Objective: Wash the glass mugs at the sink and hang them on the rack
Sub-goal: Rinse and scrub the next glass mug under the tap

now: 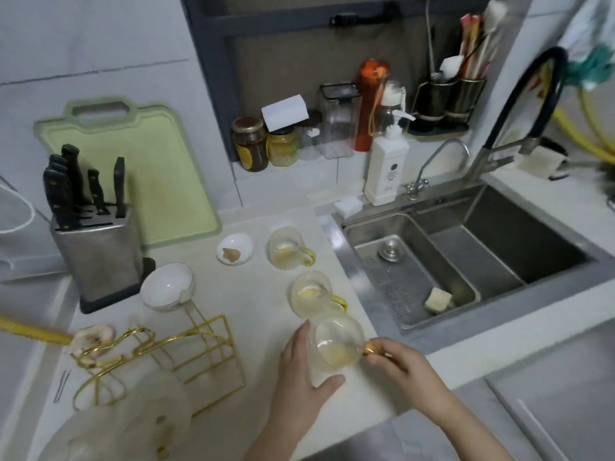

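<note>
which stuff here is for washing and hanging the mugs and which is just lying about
For the job: near mug held by left hand and right hand; middle mug; far mug; gold rack; sink; tap; soap bottle; sponge.

Lying about: knife block; cutting board; jars.

Clear mugs (336,344), gold handles; gold rack (166,357).

I'm seeing bare tabletop (253,294) lying open left of my fingers (299,341); two glass mugs (312,294) are blocking ahead, the gold rack (159,354) crowding farther left.
</note>
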{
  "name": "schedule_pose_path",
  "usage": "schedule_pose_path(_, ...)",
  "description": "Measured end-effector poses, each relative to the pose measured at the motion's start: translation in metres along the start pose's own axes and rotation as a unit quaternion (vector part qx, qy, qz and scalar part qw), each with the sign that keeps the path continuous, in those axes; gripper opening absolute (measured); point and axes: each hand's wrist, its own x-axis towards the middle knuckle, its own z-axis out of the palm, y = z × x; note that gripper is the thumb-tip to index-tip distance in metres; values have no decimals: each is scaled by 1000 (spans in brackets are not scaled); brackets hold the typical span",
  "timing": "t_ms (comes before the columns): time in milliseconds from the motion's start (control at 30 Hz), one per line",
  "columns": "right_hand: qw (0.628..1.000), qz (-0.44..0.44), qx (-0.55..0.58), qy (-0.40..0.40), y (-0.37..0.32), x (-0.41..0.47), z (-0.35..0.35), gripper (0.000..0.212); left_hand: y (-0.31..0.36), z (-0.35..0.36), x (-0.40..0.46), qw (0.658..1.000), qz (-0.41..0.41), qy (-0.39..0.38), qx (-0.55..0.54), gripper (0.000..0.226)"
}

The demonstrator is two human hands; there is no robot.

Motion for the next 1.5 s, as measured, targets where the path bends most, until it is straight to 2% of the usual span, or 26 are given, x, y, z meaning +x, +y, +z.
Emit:
schedule_pose_path(233,995,15,41,89,29,-21,-79,12,68,72,28,998,55,2,-21,93)
schedule_pose_path(467,988,-5,1,152,102,-52,-227,43,156,219,53,996,47,-37,-70,96)
schedule_pose_path(533,987,-8,-9,160,120,-57,-261,42,174,252,58,996,50,-24,-64,91)
schedule_pose_path(600,987,-8,-16,162,130,-56,-286,34,196,272,63,996,60,-7,-70,76)
schedule_pose_path(667,987,-10,-31,159,134,-51,-302,28,210,282,70,995,63,-1,-82,66)
schedule_pose_path(767,985,-7,-39,169,138,-31,-323,16,229,290,92,995,63,9,-82,69)
schedule_pose_path(833,981,3,-41,187,140,-16,-338,18,244,299,110,995,70,14,-75,66)
schedule_pose_path(1033,972,50,-2,229,159,8,-381,17,269,330,161,993,72,-39,-84,51)
schedule_pose_path(1233,971,85,-57,217,160,61,-410,10,274,342,222,982,44,-99,-158,31)
schedule_pose_path(1367,961,74,-100,247,155,96,-425,8,270,348,257,974,30,-108,-197,45)
schedule_pose_path(1500,963,72,-63,253,160,118,-429,17,271,347,281,983,21,-101,-153,56)
